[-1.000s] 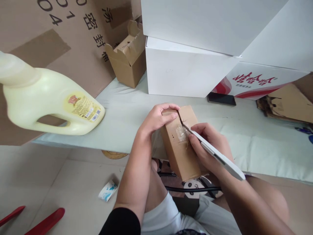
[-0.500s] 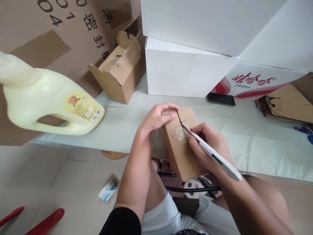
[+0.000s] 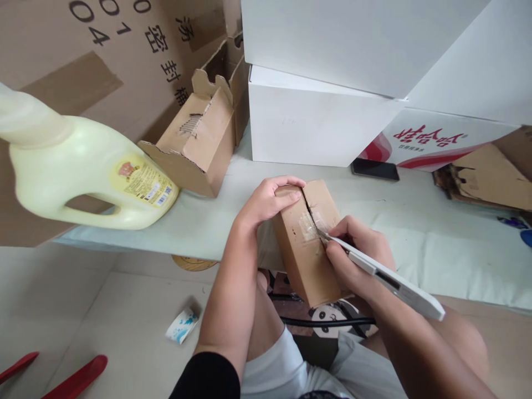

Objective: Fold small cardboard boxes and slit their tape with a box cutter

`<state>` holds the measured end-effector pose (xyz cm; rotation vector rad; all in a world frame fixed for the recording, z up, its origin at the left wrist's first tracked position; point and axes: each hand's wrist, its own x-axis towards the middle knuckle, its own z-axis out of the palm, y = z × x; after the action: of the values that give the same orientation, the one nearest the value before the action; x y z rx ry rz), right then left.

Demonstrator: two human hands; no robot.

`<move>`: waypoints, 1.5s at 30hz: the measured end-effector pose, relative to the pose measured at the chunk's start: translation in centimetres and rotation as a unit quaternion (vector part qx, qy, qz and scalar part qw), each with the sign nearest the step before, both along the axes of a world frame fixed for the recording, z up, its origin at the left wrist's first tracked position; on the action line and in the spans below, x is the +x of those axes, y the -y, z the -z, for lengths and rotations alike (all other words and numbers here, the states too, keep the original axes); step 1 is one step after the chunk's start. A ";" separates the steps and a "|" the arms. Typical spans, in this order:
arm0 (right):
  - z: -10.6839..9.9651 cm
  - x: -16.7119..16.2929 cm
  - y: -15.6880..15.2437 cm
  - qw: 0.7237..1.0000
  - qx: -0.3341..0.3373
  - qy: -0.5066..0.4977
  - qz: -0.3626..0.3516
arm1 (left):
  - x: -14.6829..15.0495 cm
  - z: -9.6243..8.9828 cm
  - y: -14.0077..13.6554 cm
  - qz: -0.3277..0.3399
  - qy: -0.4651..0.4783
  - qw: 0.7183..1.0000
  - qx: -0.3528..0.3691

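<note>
A small brown cardboard box (image 3: 297, 255) is tilted against the near edge of the cloth-covered surface, above my lap. My left hand (image 3: 270, 199) grips its far left corner, thumb on top and fingers over the far edge. In my right hand (image 3: 361, 249) is a white utility knife (image 3: 386, 277), its blade tip at the box's top seam. Clear tape (image 3: 310, 224) lies across that seam, which shows as a dark gap at the far end. The fingers under the knife are partly hidden.
A pale yellow jug (image 3: 100, 172) and an opened cardboard box (image 3: 195, 138) stand at left. Behind are white boxes (image 3: 307, 122), with a black phone (image 3: 376, 169) before them. Flattened cardboard (image 3: 490, 177) lies at right. A paper cup (image 3: 182, 326) lies on the floor.
My right hand has drawn the knife along the seam towards me and to the right. My left hand has stayed put. The opened box at left has shifted nearer, towards the jug.
</note>
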<state>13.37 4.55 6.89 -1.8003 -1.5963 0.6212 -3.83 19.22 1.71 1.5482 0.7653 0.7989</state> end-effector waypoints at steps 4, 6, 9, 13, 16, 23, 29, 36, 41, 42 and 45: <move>-0.1 0.1 0.3 0.999 0.005 -0.032 -0.003 | 0.0 0.1 0.0 0.001 0.007 1.000 0.002; -0.3 0.3 0.4 0.997 0.009 -0.077 0.010 | 0.0 0.0 0.0 0.001 0.007 1.000 0.001; -0.5 1.6 0.5 0.975 0.127 -0.170 0.060 | -0.1 -0.3 0.1 -0.005 0.008 1.000 0.004; 1.0 5.5 0.3 0.924 0.298 -0.115 0.210 | -0.3 -0.4 0.1 -0.027 0.020 0.999 0.022; 3.5 9.2 -0.2 0.969 0.060 0.052 0.232 | -0.3 -0.6 0.2 -0.051 0.025 0.998 0.019; 7.5 12.3 -0.8 0.892 -0.306 0.314 0.114 | 0.5 -1.2 0.8 -0.063 0.044 0.997 -0.013; 9.9 12.1 0.2 0.910 -0.146 0.373 0.104 | 1.1 -2.3 1.6 -0.156 -0.066 0.985 0.020; 10.3 11.5 1.6 0.961 -0.001 0.266 0.073 | 1.1 -3.9 2.8 -0.207 -0.144 0.967 0.023; 8.4 10.2 2.3 0.995 -0.044 0.071 0.062 | 1.5 -2.8 1.6 -0.219 0.102 0.964 -0.110; 8.0 9.9 2.4 0.997 -0.057 0.015 0.056 | 1.6 -2.5 1.3 -0.217 0.149 0.954 -0.140; 6.9 9.3 2.9 0.982 -0.109 -0.155 0.028 | 1.6 -1.8 0.4 -0.189 0.247 0.929 -0.199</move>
<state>22.65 1.64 0.03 -1.7902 -1.3044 1.0276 -2.21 18.79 3.49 0.7924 0.7927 1.1782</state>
